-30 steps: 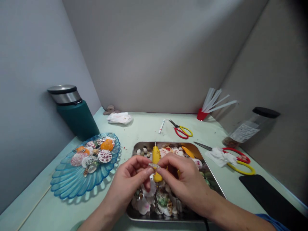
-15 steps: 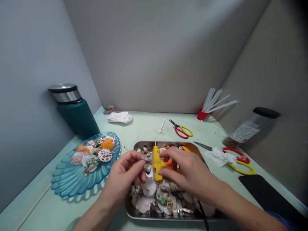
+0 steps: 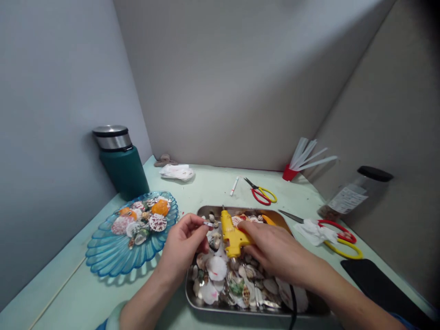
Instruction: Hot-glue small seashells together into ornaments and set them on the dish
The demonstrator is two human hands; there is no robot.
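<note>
A yellow hot glue gun [image 3: 231,233] is gripped by my right hand [image 3: 275,247], its metal nozzle pointing away from me over the tray. Between the thumb and index finger of my left hand [image 3: 184,240] is a thin, silvery strip [image 3: 208,224], too small to name surely. The strip lies left of the nozzle, apart from it. Both hands are above a metal tray [image 3: 189,295] full of seashells, among them a white scallop shell [image 3: 216,267] and a spotted spiral shell [image 3: 246,295]. My right fingers hide the gun's handle in part.
At left, a blue scalloped plate [image 3: 103,256] holds several shells beside a green bottle [image 3: 127,172]. Small scissors [image 3: 259,190], a white marker-like stick [image 3: 234,186], larger scissors [image 3: 338,231] with tissue, a red cup [image 3: 289,173] of glue sticks, and a jar [image 3: 350,197] surround the tray. A black cord [image 3: 294,302] crosses its rim.
The glue gun has turned, so its body slants and more of its handle shows. My left hand still pinches the strip. The whole view has shifted slightly.
</note>
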